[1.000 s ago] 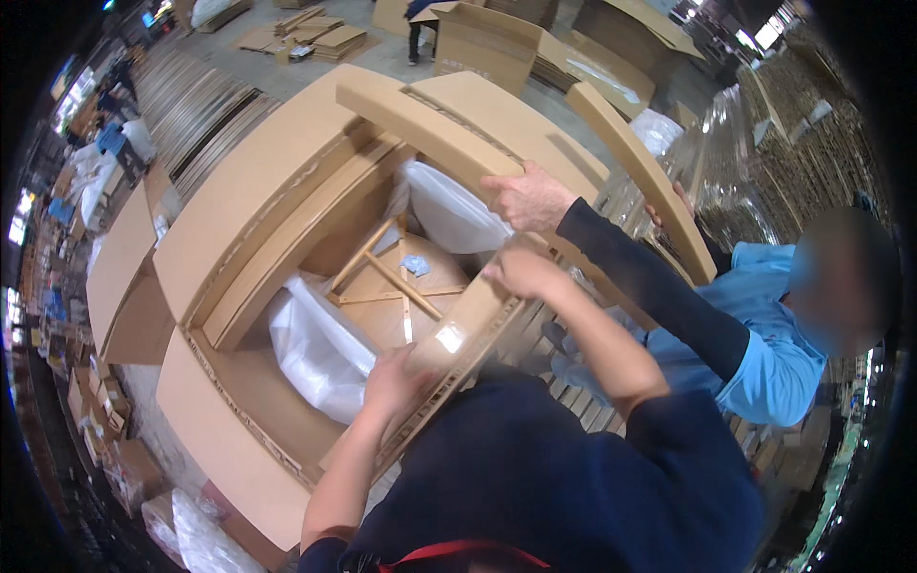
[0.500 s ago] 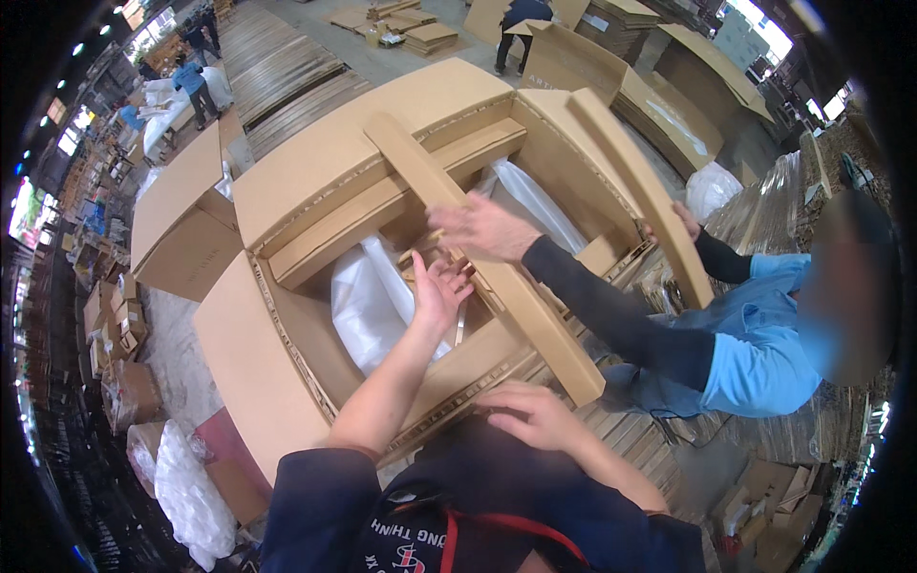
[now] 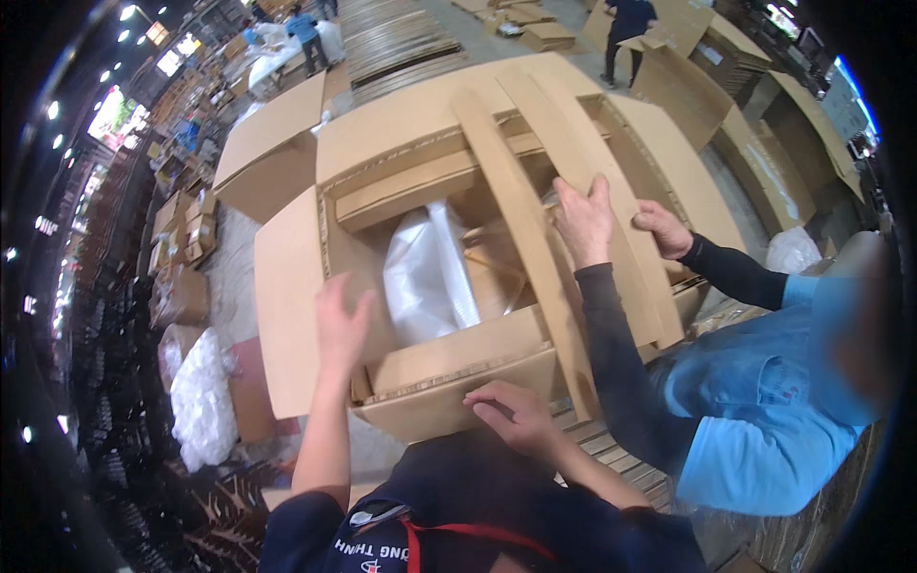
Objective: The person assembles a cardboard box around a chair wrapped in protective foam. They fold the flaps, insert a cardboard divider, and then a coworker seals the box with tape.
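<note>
While two cardboard strips (image 3: 519, 220) are spanning the open carton (image 3: 289, 306), the left hand (image 3: 342, 323) is hovering, fingers spread, the right hand (image 3: 517, 416) curling loosely by the near wall (image 3: 420, 411) — both empty — and the strips are probably wanting support at both ends.

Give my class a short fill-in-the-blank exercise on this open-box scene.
1. The co-worker's hands hold a long strip made of ____.
2. The wrapping inside the open box is ____ in colour.
3. The person's right hand is farther than the ____ hand from the white bundle.

Missing words: cardboard; white; left.
</note>
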### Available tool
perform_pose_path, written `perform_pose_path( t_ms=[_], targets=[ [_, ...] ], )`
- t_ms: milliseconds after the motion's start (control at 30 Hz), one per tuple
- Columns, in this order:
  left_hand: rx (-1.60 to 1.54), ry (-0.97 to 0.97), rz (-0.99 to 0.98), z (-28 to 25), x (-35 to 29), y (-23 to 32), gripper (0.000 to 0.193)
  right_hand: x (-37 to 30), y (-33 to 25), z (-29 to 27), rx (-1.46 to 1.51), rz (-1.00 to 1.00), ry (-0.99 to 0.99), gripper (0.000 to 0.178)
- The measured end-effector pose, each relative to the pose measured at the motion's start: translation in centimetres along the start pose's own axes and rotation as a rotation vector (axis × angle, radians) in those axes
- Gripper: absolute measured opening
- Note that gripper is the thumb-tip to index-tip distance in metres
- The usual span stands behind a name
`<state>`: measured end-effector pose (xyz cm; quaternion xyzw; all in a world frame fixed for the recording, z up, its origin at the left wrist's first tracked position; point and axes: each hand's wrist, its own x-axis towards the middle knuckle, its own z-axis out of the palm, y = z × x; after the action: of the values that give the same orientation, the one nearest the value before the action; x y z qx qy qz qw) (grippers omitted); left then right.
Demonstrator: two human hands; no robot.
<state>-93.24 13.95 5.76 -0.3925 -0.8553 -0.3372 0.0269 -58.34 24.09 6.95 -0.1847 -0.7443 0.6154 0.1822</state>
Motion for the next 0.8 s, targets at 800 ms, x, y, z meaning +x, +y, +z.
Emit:
perform_pose_path(
  t_ms=[800],
  targets=[
    [-0.428,-1.275,0.019,4.0,-10.7,-23.5,0.061,5.7,4.8,20.8,-1.037,-0.436,0.239,0.039]
  ],
)
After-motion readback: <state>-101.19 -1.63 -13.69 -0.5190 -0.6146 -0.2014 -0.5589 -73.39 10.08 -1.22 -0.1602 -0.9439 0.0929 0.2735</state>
